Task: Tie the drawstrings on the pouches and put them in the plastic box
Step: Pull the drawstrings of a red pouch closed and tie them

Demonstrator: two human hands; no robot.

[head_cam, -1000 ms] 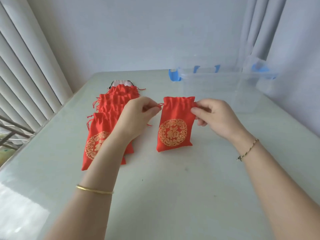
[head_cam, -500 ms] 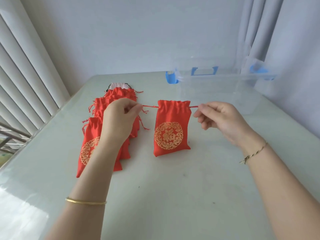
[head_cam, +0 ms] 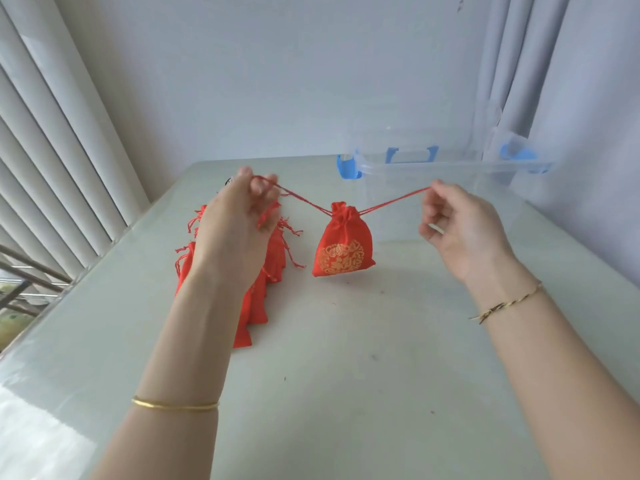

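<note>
Pinched between the thumb and forefinger of my left hand (head_cam: 239, 233) is the left drawstring (head_cam: 301, 199). My right hand (head_cam: 460, 233) nips the right drawstring (head_cam: 394, 202) at its fingertips, the other fingers loosely curled. Both red cords run taut, sloping down from my raised hands to the neck of one red pouch (head_cam: 343, 247). It hangs between them with its mouth gathered closed and its round gold emblem facing me. That pouch is outside the plastic box (head_cam: 450, 166), just in front of the box's near left corner. Its lower edge is at the tabletop, and I cannot tell whether it rests there or hangs just clear. The box is see-through with blue latches (head_cam: 348, 168) and stands on the table (head_cam: 346, 375). My right hand is held in front of the box's near wall, and my left hand is well to the left of the box. Farther left of the box than the hanging pouch, the pile of pouches (head_cam: 275, 258) lies flat in an overlapping row, partly hidden behind my left forearm, with loose red strings trailing from the tops. A thin gold bangle (head_cam: 175, 406) circles my left wrist and a slim twisted bracelet (head_cam: 505, 304) my right. Behind the box hangs a pale curtain (head_cam: 512, 64), and vertical blinds (head_cam: 52, 150) run far to the box's left.
</note>
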